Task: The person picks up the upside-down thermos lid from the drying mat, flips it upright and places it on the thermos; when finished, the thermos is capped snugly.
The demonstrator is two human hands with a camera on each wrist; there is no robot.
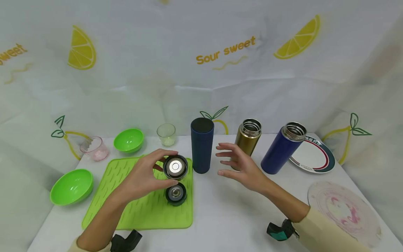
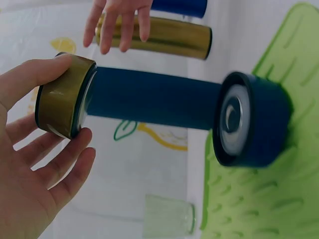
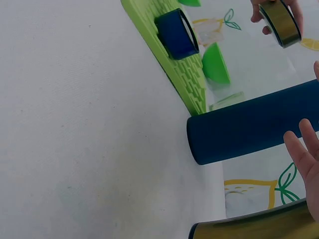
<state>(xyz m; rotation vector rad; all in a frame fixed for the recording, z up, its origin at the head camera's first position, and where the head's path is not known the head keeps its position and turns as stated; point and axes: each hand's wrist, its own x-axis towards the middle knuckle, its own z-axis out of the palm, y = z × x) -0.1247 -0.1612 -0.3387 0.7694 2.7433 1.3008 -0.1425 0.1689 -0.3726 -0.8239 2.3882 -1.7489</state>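
My left hand pinches a gold flask lid between thumb and fingers, its steel inner side turned toward the head camera. Below it, a blue flask lid lies inside-up on the green ridged mat. With fingers spread and nothing held, my right hand hovers in front of the gold flask, partly covering it. That flask has no lid and shows its steel mouth. Between the hands stands a dark blue tumbler with a closed top. Another lidless flask, a blue one, stands further right.
Green bowls stand left of and behind the mat. Two small glasses are at the back, the left one holding pale contents. At right lie a rimmed plate and a pink-printed round mat. A printed curtain hangs behind.
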